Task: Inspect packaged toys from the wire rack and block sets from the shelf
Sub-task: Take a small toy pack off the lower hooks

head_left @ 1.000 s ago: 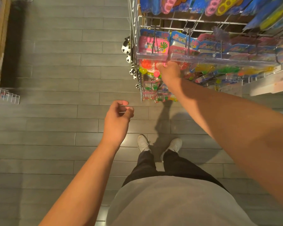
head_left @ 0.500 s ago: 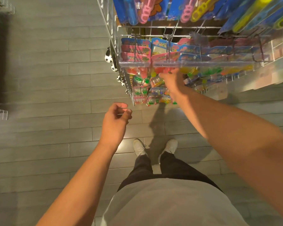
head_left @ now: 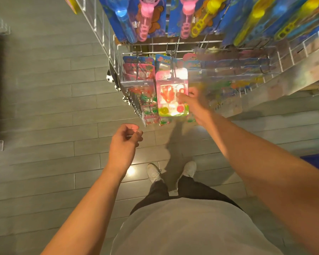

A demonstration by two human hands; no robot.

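- Pink-backed toy pack (head_left: pixel 172 92), a clear blister with an orange hand-shaped piece and yellow and red balls inside, is held up in front of the wire rack (head_left: pixel 107 39), its top close under a metal hook.
- Right hand (head_left: pixel 195 105) reaches forward with its grip clamped on the pack's right edge, thumb on the front face and fingers behind; the hand is slightly blurred.
- Left hand (head_left: pixel 124 142) hangs lower and well apart from the pack, above the floor, its grip loosely curled with the thumb near the fingertips and nothing in it.
- More toy packs (head_left: pixel 137 74) hang in rows on hooks just left of the held one, behind a clear strip, and smaller packs with green and red pieces hang below them.
- Long blue cards holding bubble wands (head_left: pixel 145 21) in blue, pink and yellow hang along the top of the rack.
- Small black-and-white balls (head_left: pixel 110 80) hang at the rack's left side.
- Pale wooden shelf (head_left: pixel 293 78) runs off to the right behind blurred packs.
- Grey plank floor (head_left: pixel 44 107) lies below, with the person's pale shoes (head_left: pixel 154 173), dark trousers and grey shirt at the bottom.
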